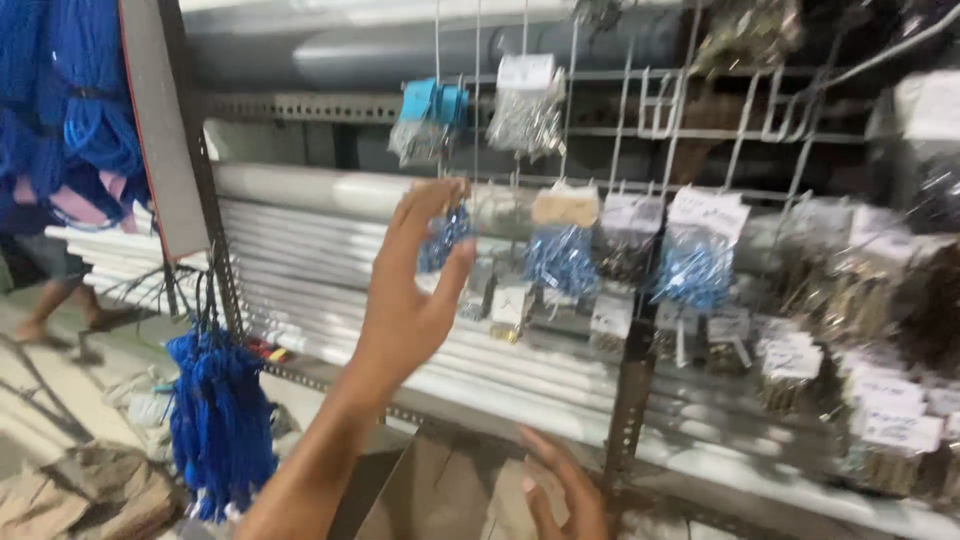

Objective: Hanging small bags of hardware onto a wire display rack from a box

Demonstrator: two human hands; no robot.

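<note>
Head view — hardware display rack, contents as seen.

Item 1: small clear packet of blue pieces [445, 238], hanging at centre frame. Left hand [410, 300] reaches up from 6 o'clock; its grip pinches this packet between thumb and fingertips.

Item 2: right hand [560, 485], low at 6 o'clock, fingers loose and spread, grasping nothing, just before a brown cardboard box [450, 495].

Item 3: two further clear bags of blue pieces [562, 258], [695, 270], at 3 o'clock of the held packet, each topped with a pale card label.

Item 4: upper row, 12 o'clock — one bag with a blue card header [432, 102], one bag of silvery parts with a white header [525, 100], both on wire hooks [660, 105].

Item 5: lower rows toward 4 o'clock — many small bags of brassy parts with white labels [885, 400]; blurred.

Item 6: bundle of blue cords [222, 415] hanging at 8 o'clock from a slotted metal upright [215, 220]; more blue cord [85, 110] at 10 o'clock.

Item 7: white pipes [300, 270] stacked horizontally behind the rack; grey pipe [420, 50] above.

Floor [60, 400]: pale, littered — another person's bare legs [55, 300] at 9 o'clock.
</note>
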